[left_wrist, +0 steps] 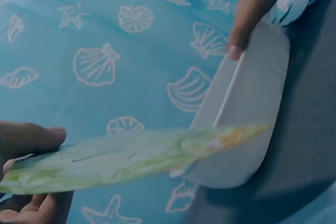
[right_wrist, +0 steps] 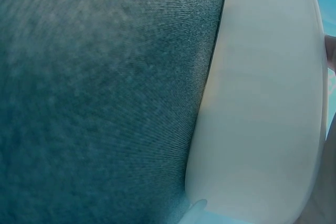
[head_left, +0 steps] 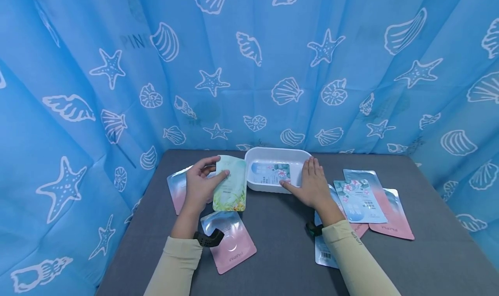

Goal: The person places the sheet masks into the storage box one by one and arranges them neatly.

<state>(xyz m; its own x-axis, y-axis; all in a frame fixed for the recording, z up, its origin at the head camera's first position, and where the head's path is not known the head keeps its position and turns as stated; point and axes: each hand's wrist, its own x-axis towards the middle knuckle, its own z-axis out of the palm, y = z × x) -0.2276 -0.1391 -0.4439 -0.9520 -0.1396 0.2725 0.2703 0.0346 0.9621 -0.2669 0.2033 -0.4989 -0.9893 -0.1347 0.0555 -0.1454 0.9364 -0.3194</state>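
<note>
My left hand pinches a pale green sheet-mask packet with flowers along its bottom edge, thumb on the front. In the left wrist view the packet is seen nearly edge-on, in front of the white tray. The packet stands upright beside the left end of that tray in the head view. My right hand rests on the tray's right front corner, fingers straight along the end and thumb over the front rim. Inside the tray lies a blue flowered packet.
Behind my left hand lies a silver-pink packet, partly covered. Another pink packet lies nearer me. At the right, a blue flowered packet overlaps several pink and silver packets. A blue shell-patterned curtain hangs behind the grey table.
</note>
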